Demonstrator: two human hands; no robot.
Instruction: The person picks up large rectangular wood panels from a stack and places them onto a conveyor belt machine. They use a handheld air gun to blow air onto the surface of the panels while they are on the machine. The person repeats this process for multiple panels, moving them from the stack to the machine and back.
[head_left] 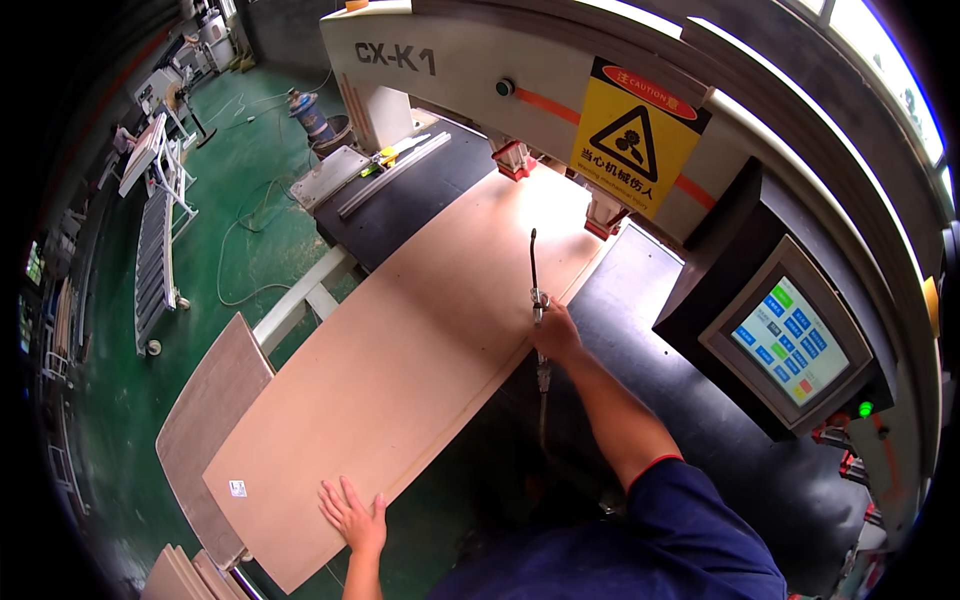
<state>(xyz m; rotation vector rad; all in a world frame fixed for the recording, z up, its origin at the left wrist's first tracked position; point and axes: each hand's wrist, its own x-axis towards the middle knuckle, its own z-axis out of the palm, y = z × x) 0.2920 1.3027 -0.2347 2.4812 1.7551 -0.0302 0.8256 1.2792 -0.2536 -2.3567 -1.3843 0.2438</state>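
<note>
A long, pale wood-coloured panel lies slantwise across the black machine table, its near left end reaching out past the table. Fingers spread, my left hand rests flat on the panel close to its lower edge. My right hand is closed around an air blow gun over the panel's right edge. The gun's thin dark nozzle points away from me across the panel, and a hose hangs below it. Near the panel's left end is a small white label.
A machine beam spans the far end, with red-and-white clamp heads beneath it. At right hangs a control box with a lit touchscreen. A brown board sits under the panel's left end. Bars lie on the black table.
</note>
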